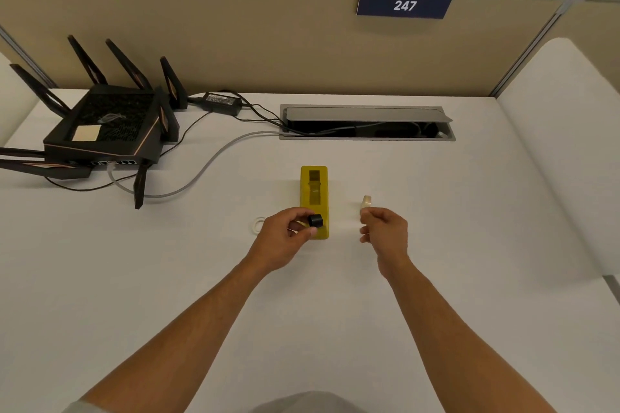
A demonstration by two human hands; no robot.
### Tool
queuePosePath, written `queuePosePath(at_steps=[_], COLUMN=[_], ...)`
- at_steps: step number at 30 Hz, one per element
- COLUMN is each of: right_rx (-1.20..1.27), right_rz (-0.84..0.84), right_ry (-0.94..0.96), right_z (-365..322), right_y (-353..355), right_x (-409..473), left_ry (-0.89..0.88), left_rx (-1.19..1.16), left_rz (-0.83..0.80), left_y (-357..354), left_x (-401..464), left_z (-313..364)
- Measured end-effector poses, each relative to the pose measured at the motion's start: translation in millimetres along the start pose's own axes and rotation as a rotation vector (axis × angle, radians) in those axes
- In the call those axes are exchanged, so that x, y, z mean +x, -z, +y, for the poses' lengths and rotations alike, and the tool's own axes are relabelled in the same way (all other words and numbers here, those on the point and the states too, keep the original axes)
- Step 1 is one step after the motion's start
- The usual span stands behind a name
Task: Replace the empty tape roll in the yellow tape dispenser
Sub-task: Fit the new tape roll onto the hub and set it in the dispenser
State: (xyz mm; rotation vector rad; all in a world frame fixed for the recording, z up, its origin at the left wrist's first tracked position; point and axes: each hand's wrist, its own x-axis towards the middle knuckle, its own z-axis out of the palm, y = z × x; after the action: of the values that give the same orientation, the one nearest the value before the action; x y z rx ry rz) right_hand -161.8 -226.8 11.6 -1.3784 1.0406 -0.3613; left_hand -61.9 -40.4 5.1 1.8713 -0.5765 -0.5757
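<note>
The yellow tape dispenser lies on the white desk, its roll bay open and bare. My left hand is over the dispenser's near end, holding a small black spindle hub between thumb and fingers. A thin whitish empty roll ring lies flat on the desk just left of that hand. My right hand is to the right of the dispenser, pinching the near edge of a pale tape roll that stands on edge.
A black router with several antennas sits at the back left, with a power brick and cables running to an open cable tray. A beige partition with a sign reading 247 stands behind the desk.
</note>
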Motion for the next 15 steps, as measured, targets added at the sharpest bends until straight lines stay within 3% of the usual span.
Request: queuePosePath(at_steps=[4,15], right_rx=[-0.142,-0.355], right_rz=[0.174,0.069], right_ry=[-0.043,-0.054], right_z=[-1.9,-8.4], right_y=[4.6,-12.7], right_x=[23.4,45.2], left_ry=[0.018,0.057], left_rx=[-0.006,-0.006], left_rz=[0.012,0.04], left_y=[2.9,9.0], left_x=[1.0,-3.8], left_z=[-0.6,-3.0])
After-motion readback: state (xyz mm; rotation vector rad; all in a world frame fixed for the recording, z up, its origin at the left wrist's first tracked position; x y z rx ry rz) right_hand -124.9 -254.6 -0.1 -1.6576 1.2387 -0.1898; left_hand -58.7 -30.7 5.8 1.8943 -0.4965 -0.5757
